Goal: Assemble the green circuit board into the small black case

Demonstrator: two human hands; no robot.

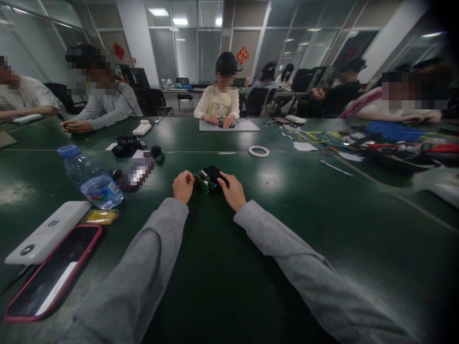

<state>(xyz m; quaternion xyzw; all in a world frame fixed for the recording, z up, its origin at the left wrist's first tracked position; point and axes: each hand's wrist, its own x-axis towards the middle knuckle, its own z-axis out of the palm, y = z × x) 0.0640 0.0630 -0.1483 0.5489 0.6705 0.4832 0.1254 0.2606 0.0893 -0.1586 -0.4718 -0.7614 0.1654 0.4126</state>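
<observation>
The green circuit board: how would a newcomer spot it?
On the dark green table, find the camera wearer's left hand and right hand, in gray sleeves. Between them, the circuit board stands out from the black part beside it by its green colour.

Glass partitions (162,52) and black chairs (256,102) suggest an office.
</observation>
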